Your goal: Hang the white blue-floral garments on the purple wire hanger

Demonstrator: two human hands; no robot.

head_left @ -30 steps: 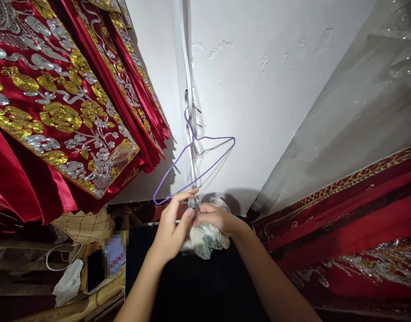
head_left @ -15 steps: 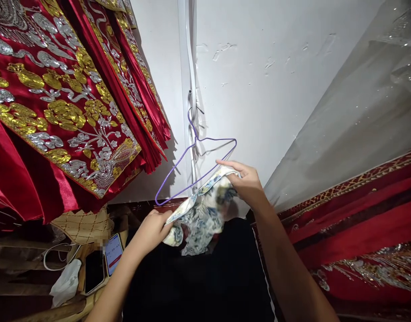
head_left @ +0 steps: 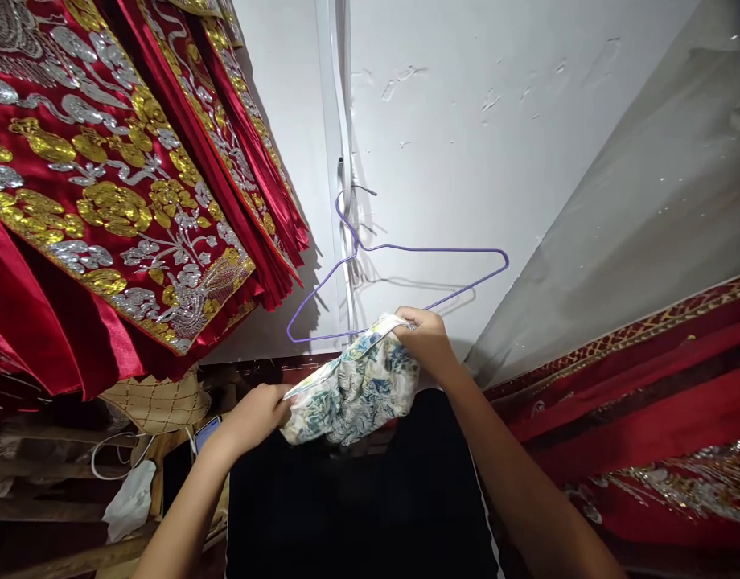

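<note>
Stretched between my two hands is a white floral-print garment [head_left: 358, 390] with blue and green patterning, bunched and hanging down. My left hand [head_left: 261, 416] is closed on one end of its edge band, low on the left. Higher up at the right, my right hand [head_left: 423, 334] pinches the other end. Just beyond the garment a thin purple clothes hanger [head_left: 430, 249] hangs by its hook near the white wall. Its bottom bar passes partly behind the garment and my right hand; whether they touch I cannot tell.
A slim white rail [head_left: 341, 104] runs down the wall. Red garments with gold and silver sequins [head_left: 117, 205] hang at the left, and more red embroidered cloth [head_left: 659, 402] at the right under a clear plastic cover [head_left: 635, 209]. A phone [head_left: 206, 433] and crumpled white tissue [head_left: 129, 500] lie lower left.
The hanger has swung round and now shows wider towards the right. Both hands have shifted slightly left with the garment, its band still held; my right hand has moved lower.
</note>
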